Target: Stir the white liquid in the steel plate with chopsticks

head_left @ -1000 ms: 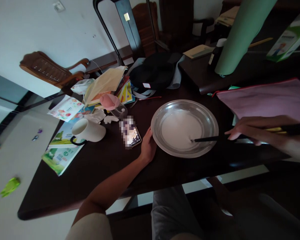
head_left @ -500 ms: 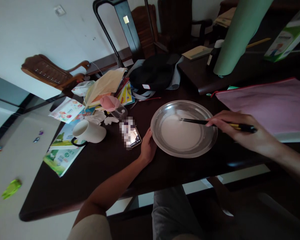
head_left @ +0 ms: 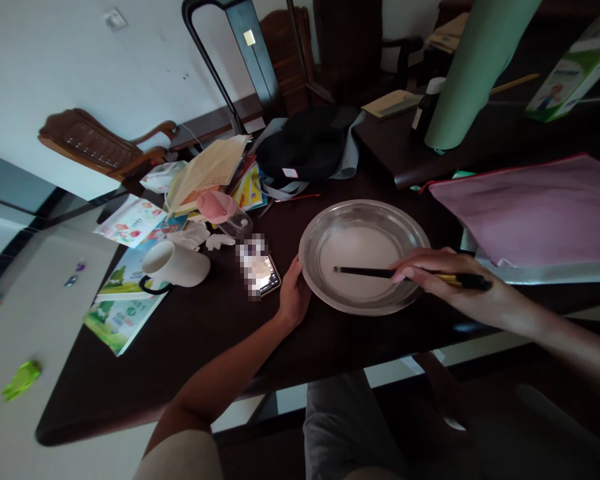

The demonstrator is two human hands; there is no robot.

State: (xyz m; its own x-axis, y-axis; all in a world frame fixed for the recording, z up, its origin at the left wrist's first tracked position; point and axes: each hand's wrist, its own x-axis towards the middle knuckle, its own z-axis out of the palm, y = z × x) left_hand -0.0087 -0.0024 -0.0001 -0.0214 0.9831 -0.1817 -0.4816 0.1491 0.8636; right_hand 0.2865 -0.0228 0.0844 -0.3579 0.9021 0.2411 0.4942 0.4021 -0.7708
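Observation:
A shallow round metal basin rests on the dark table, with a milky white liquid in its bottom. My left hand holds the basin's left rim; its fingers are partly hidden behind the rim. Black chopsticks with gold-patterned upper ends are gripped in my right hand, above the basin's right side. They lie almost level and close together, their tips over the left part of the liquid. Whether the tips touch the liquid is hard to tell.
Left of the basin lie a phone, a white mug, a pink-lidded cup and booklets. Behind it sits a black bag. A pink zip pouch lies right, below a green cylinder.
My right hand has moved left and slightly toward me, carrying the chopstick tips from the basin's middle toward its left side. My left hand stays at the rim.

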